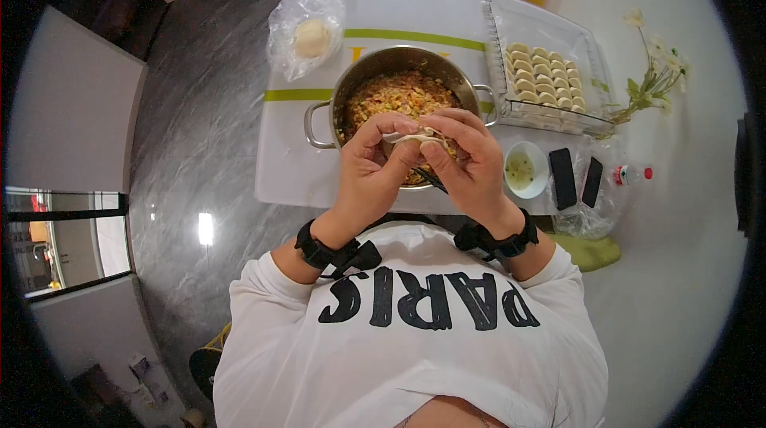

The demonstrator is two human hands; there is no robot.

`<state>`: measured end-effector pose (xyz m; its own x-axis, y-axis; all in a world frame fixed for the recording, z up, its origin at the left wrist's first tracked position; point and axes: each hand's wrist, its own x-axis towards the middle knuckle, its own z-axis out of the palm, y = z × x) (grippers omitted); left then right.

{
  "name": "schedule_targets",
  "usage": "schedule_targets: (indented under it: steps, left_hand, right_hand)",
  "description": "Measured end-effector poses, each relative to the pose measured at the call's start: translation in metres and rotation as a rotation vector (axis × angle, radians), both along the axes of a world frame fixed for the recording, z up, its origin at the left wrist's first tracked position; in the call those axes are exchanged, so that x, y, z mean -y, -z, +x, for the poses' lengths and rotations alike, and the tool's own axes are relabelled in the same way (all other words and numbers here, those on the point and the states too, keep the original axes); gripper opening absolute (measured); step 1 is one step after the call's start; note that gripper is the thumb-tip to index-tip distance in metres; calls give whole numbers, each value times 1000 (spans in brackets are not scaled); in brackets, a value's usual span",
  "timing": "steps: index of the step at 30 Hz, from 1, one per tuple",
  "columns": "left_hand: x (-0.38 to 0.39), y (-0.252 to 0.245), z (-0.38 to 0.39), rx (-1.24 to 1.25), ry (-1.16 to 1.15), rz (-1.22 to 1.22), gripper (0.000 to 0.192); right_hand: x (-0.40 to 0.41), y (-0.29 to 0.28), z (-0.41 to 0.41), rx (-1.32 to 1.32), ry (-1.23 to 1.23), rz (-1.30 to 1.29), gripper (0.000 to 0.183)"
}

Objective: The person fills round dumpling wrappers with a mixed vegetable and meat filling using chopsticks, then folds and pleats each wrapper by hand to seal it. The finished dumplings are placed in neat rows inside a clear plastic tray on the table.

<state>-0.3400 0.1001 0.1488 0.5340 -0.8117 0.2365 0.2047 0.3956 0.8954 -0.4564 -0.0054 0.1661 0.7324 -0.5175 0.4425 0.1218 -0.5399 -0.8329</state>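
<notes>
My left hand [377,156] and my right hand [465,153] meet over the near part of a large steel pot [397,52]. Between the fingertips of both is a folded dumpling wrapper [413,136], its pale edges pinched by thumbs and forefingers. Whether filling lies inside it I cannot tell. Chopped filling [398,96] with green and orange bits fills the pot's lower part. Dark chopsticks [432,179] lean at the pot's near rim, partly covered by my right hand. Off to the right, a clear tray [556,117] holds rows of shaped dumplings [543,81].
A dough ball [312,38] rests in a plastic bag at the table's [293,171] far left. Right of the pot stand a bowl of greenish liquid [526,171], two dark phones [562,178] and a red-capped bottle [631,174]. White flowers [652,84] lie beyond the tray.
</notes>
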Motion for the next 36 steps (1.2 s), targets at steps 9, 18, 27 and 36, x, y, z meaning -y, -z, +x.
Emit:
schedule_targets:
  steps: [9, 18, 27, 36]
  left_hand:
    - [-2, 5, 2, -39, 30, 34, 17]
    - [-4, 7, 2, 34, 16, 61, 17]
    - [-3, 10, -2, 1, -62, 6, 17]
    - [0, 12, -7, -15, -72, 14, 16]
  right_hand:
    - [2, 1, 7, 79, 65, -37, 19]
    - [7, 0, 6, 98, 51, -138, 26]
    - [3, 7, -9, -2, 133, 245, 20]
    - [-1, 5, -8, 51, 172, 195, 11]
